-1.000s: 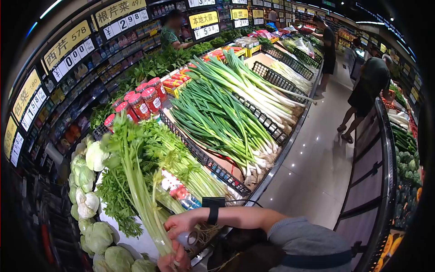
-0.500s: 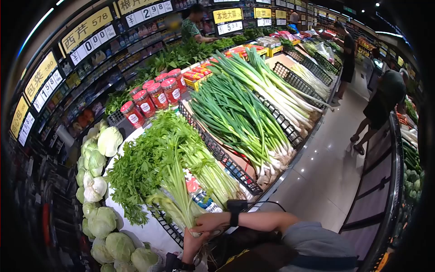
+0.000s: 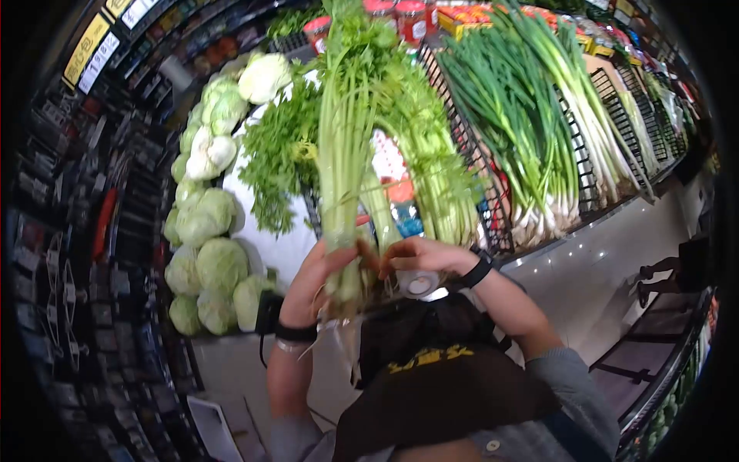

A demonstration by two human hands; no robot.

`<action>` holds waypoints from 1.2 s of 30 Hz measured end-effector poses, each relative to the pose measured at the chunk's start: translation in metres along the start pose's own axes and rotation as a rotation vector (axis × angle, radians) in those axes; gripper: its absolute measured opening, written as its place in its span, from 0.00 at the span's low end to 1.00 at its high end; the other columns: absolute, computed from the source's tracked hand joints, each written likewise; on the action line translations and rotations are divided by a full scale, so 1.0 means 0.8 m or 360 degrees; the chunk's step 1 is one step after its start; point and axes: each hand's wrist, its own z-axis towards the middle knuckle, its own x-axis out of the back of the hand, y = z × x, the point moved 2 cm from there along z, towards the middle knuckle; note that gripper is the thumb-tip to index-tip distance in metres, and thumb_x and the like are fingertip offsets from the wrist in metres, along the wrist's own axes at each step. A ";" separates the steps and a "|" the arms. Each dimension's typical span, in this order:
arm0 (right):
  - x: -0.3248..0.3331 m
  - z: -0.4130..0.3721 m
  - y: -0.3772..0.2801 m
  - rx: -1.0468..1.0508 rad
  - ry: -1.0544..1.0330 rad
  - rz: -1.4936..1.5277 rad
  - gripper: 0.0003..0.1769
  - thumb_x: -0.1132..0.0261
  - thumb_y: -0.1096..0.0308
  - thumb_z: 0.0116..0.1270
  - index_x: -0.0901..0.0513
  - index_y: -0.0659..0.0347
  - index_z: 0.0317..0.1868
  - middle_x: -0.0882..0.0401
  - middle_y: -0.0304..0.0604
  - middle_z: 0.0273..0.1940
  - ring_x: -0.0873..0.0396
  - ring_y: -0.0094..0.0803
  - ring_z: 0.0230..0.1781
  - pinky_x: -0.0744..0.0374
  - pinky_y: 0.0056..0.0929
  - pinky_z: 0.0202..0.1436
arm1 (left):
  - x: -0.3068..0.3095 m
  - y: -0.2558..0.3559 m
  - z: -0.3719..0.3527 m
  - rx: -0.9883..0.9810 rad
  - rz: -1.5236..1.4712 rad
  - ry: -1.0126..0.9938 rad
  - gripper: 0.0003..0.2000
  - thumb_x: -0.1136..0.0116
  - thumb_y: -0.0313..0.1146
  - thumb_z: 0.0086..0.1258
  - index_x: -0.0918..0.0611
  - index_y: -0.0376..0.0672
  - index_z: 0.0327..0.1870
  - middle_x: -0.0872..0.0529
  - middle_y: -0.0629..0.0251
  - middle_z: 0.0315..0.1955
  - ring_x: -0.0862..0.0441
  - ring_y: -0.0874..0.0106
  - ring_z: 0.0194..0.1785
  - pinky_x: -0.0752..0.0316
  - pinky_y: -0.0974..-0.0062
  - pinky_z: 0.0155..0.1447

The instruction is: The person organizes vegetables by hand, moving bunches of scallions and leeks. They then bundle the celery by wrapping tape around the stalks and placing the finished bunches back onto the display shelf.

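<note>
My left hand (image 3: 323,269) is closed round the lower stalks of a celery bunch (image 3: 342,169), its leafy top pointing away from me over the display. Just right of it, my right hand (image 3: 422,256) has its fingers curled down, fingertips close to the stalk ends. Under the right palm shows a round, pale roll of what looks like tape (image 3: 419,284), partly covered by the hand. Another stalk bunch (image 3: 379,204) lies behind the fingers, and more celery (image 3: 443,177) rests in the crate to the right.
Cabbages (image 3: 222,266) line the left side beside a white sheet (image 3: 265,250). Green onions (image 3: 516,131) lie to the right past a black crate wall (image 3: 466,146). Red-lidded jars (image 3: 410,21) stand behind. A person's legs (image 3: 662,277) show in the aisle at right.
The view has tipped down toward my body. The celery bunch is lifted, my left hand now round its stalks; my right hand has moved off to its right, and the pale roll shows beneath it.
</note>
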 end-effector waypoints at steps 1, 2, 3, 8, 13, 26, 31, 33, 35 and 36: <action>-0.012 -0.004 -0.009 -0.0013 -0.0026 0.0026 0.16 0.43 0.61 0.66 0.21 0.69 0.35 0.21 0.40 0.29 0.26 0.23 0.32 0.28 0.23 0.39 | 0.018 -0.022 0.006 0.0110 0.0157 -0.0006 0.28 0.45 0.38 0.61 0.35 0.35 0.62 0.25 0.63 0.43 0.26 0.71 0.48 0.30 0.74 0.54; -0.020 -0.006 -0.018 -0.0045 -0.0153 -0.0117 0.18 0.43 0.59 0.66 0.22 0.70 0.36 0.21 0.40 0.31 0.27 0.24 0.33 0.28 0.23 0.40 | 0.044 -0.052 0.020 0.0209 0.0321 -0.0030 0.27 0.43 0.37 0.62 0.33 0.36 0.61 0.27 0.63 0.51 0.29 0.71 0.55 0.34 0.74 0.60; -0.026 -0.009 -0.018 -0.0079 -0.0270 -0.0253 0.20 0.43 0.56 0.67 0.22 0.70 0.37 0.21 0.41 0.33 0.27 0.24 0.34 0.29 0.22 0.41 | 0.057 -0.084 0.031 0.0272 0.0285 -0.0067 0.24 0.42 0.37 0.62 0.30 0.36 0.58 0.26 0.61 0.52 0.27 0.71 0.54 0.32 0.73 0.58; -0.060 -0.002 0.031 -0.0514 -0.0050 0.0028 0.24 0.41 0.51 0.65 0.23 0.68 0.45 0.24 0.35 0.35 0.29 0.18 0.35 0.29 0.19 0.35 | 0.072 -0.137 0.063 0.0650 -0.0461 -0.0187 0.23 0.47 0.41 0.66 0.30 0.34 0.57 0.21 0.60 0.40 0.22 0.68 0.45 0.27 0.72 0.52; -0.080 -0.004 0.037 -0.0445 -0.0400 -0.0060 0.27 0.38 0.50 0.62 0.24 0.67 0.50 0.22 0.38 0.40 0.28 0.19 0.38 0.28 0.20 0.40 | 0.080 -0.120 0.125 0.0472 -0.0877 -0.0251 0.24 0.51 0.43 0.68 0.31 0.34 0.58 0.21 0.61 0.34 0.20 0.69 0.35 0.22 0.76 0.41; 0.041 -0.016 0.003 0.0177 0.0379 -0.0068 0.26 0.50 0.51 0.70 0.26 0.69 0.49 0.21 0.44 0.42 0.24 0.29 0.43 0.25 0.27 0.46 | 0.034 -0.078 0.116 0.0087 0.0583 -0.0186 0.15 0.42 0.38 0.64 0.22 0.37 0.46 0.17 0.64 0.28 0.20 0.77 0.29 0.23 0.79 0.30; 0.075 0.007 0.050 -0.0249 0.0242 -0.0725 0.28 0.48 0.46 0.68 0.25 0.68 0.47 0.22 0.43 0.34 0.27 0.27 0.31 0.27 0.28 0.34 | 0.021 -0.125 0.104 -0.0288 0.1313 -0.0198 0.30 0.29 0.42 0.50 0.28 0.34 0.50 0.22 0.58 0.43 0.22 0.69 0.44 0.27 0.74 0.48; 0.073 0.005 0.050 -0.0222 0.0237 -0.0973 0.31 0.48 0.43 0.66 0.24 0.69 0.43 0.24 0.44 0.29 0.27 0.29 0.27 0.28 0.30 0.31 | 0.028 -0.145 0.101 -0.0316 0.1580 -0.0155 0.32 0.28 0.44 0.49 0.28 0.33 0.50 0.21 0.56 0.40 0.21 0.68 0.43 0.26 0.73 0.46; 0.048 -0.009 -0.007 -0.0238 0.0291 -0.1252 0.38 0.48 0.35 0.61 0.23 0.71 0.26 0.29 0.49 0.17 0.30 0.35 0.18 0.33 0.35 0.22 | 0.005 -0.137 0.095 0.0076 0.2140 -0.0044 0.33 0.29 0.47 0.48 0.29 0.31 0.47 0.19 0.50 0.33 0.18 0.60 0.38 0.25 0.68 0.40; 0.043 -0.007 -0.003 -0.0240 0.0299 -0.1256 0.38 0.48 0.35 0.61 0.23 0.71 0.26 0.29 0.49 0.17 0.30 0.35 0.18 0.33 0.35 0.22 | 0.005 -0.142 0.093 0.0070 0.2141 -0.0052 0.33 0.29 0.47 0.48 0.29 0.31 0.47 0.19 0.50 0.33 0.18 0.60 0.38 0.25 0.68 0.40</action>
